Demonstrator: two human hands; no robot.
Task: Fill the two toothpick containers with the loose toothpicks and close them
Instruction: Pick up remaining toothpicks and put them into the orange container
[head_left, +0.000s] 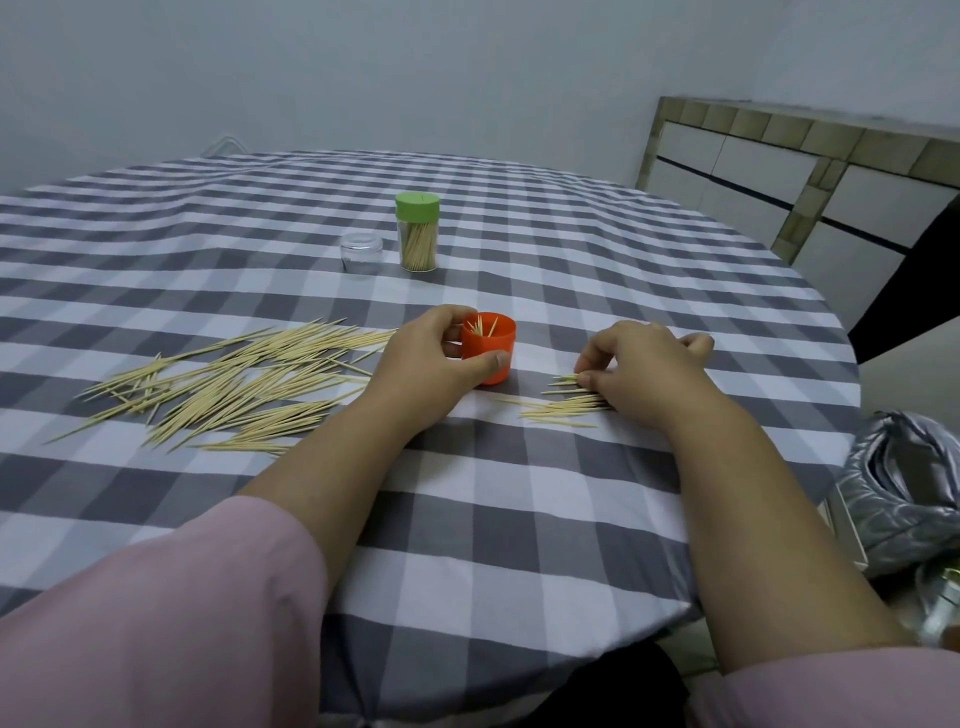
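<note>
Left hand (441, 358) grips orange cup (489, 349), few picks inside. Right hand (639, 364) pinches picks from small pile (566, 402). Big pile (228, 384) lies left. Green-lid jar (417, 231) stands shut behind. Risk: loose pinch scatters picks; nudged cup tips.

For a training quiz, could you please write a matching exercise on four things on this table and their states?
Things:
1. green-lidded container
2. orange cup
3. clear cap
4. big toothpick pile

States:
A. gripped by the left hand
B. closed, holding toothpicks
C. lying loose on the cloth
D. standing alone beside the green-lidded container

Pairs: 1-B, 2-A, 3-D, 4-C
</note>
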